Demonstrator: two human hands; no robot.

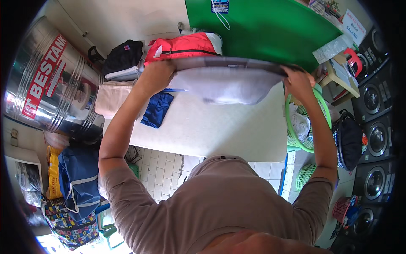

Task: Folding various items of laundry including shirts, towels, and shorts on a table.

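Observation:
Both my hands are raised over a white table (209,130), holding a cloth garment (228,84) stretched between them. A dark band runs along its upper edge, and a pale grey part billows beneath, blurred by motion. My left hand (157,76) grips one end of the band. At the other end, my right hand (298,81) has hold of it, its fingers partly hidden. A folded navy garment (157,109) lies on the table near my left forearm. Beside it is a stack of folded beige cloth (112,98), partly behind that forearm.
A red bag (187,44) and folded clothes topped by a black item (123,57) sit at the table's back. A steel tank (50,79) stands left. To the right are a green laundry basket (326,109), a black-covered basket (349,143) and several washing machines (377,139).

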